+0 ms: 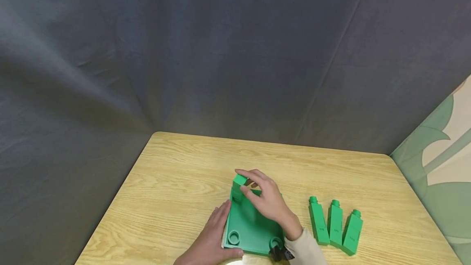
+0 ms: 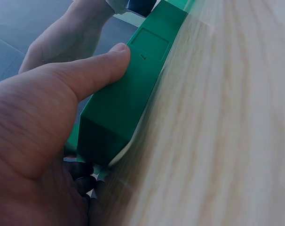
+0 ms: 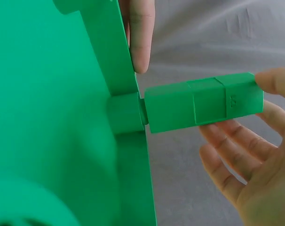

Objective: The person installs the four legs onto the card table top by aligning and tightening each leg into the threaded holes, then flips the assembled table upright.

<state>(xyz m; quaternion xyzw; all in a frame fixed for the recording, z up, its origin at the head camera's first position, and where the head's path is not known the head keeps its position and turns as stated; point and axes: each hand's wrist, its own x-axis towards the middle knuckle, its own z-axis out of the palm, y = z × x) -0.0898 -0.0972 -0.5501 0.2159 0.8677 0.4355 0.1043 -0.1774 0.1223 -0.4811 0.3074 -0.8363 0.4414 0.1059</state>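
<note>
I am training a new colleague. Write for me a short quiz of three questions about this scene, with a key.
1. True or false: the right hand holds a green block at a corner socket of the green base plate.
2. How many green blocks lie loose on the table?
3. The left hand touches the plate's: A) near-left edge, B) far-right corner.

Key: 1 true; 2 three; 3 A.

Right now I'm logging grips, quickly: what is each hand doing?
Left hand: fingers straight, pressing the green base plate's left edge.
Right hand: pinching the green peg at the plate's socket.
</note>
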